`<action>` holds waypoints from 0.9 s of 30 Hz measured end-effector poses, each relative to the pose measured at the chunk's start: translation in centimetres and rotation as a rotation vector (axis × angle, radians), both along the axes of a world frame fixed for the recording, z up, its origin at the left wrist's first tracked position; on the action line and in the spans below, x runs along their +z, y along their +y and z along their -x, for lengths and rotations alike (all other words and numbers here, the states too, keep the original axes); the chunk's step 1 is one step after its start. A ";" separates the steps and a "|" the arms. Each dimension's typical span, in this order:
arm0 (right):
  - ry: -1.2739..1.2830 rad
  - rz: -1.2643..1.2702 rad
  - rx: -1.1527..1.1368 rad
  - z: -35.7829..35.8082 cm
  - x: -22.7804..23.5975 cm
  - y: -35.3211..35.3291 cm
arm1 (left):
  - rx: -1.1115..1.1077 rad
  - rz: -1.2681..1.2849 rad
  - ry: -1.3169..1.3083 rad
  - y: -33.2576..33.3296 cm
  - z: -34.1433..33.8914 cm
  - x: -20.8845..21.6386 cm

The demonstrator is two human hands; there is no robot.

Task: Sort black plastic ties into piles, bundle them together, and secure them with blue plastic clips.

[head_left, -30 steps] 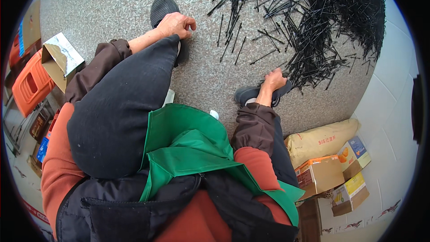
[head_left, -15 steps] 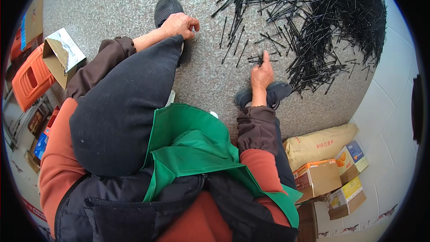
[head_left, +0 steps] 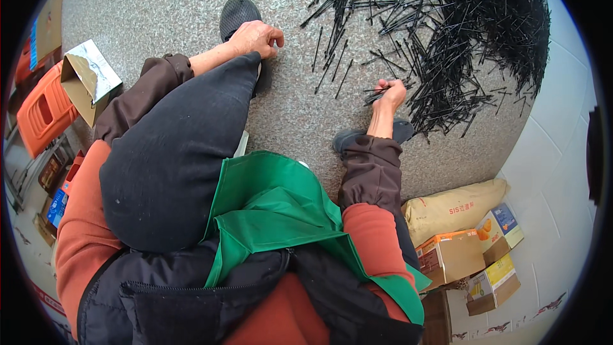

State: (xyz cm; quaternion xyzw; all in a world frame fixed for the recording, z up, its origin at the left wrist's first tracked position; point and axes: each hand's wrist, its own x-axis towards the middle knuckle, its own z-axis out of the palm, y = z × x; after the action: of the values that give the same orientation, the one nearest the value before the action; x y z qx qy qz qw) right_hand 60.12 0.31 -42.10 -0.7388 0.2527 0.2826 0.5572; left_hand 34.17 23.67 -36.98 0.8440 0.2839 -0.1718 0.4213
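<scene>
My right hand (head_left: 392, 94) is closed over a few thin black sticks (head_left: 374, 97), whose ends stick out left of the fingers. It is low over the speckled floor, beside a big heap of the same black sticks (head_left: 447, 64). Several loose sticks (head_left: 343, 78) lie apart to the left of the heap. Across my bent left knee rests my left hand (head_left: 253, 38), its fingers loosely curled, with nothing visible in them; the palm side is hidden.
My dark shoes (head_left: 240, 14) stand on the grey floor (head_left: 179, 0). A tan sack (head_left: 456, 209) and open cardboard boxes (head_left: 456, 255) are at the right by the white wall tiles. At the left are an orange plastic stool (head_left: 48, 112) and a box (head_left: 92, 80). A green apron (head_left: 274, 204) covers my lap.
My right hand has moved slightly right and turned, its outstretched finger now drawn in and the fingers closed on a few sticks. My left hand stays on the knee.
</scene>
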 end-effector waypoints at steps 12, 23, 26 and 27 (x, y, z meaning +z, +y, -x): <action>-0.062 0.303 -0.027 -0.1 -1.6 5.2 | 0.044 -0.036 0.015 0.9 1.7 0.9; -0.296 0.066 -0.055 1.1 2.2 0.6 | 0.034 -0.025 0.022 1.2 1.8 1.0; -0.636 0.489 0.649 1.0 2.6 -0.6 | 0.036 -0.011 0.047 1.2 1.7 1.2; -0.797 0.506 0.858 1.1 2.8 -0.4 | 0.037 -0.023 0.043 1.2 1.8 1.2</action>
State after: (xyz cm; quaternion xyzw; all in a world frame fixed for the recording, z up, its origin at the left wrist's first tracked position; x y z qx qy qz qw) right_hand 59.04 -0.11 -39.34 -0.9314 -0.2335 0.1157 0.2541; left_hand 32.37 24.83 -35.75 0.8396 0.3106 -0.1787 0.4083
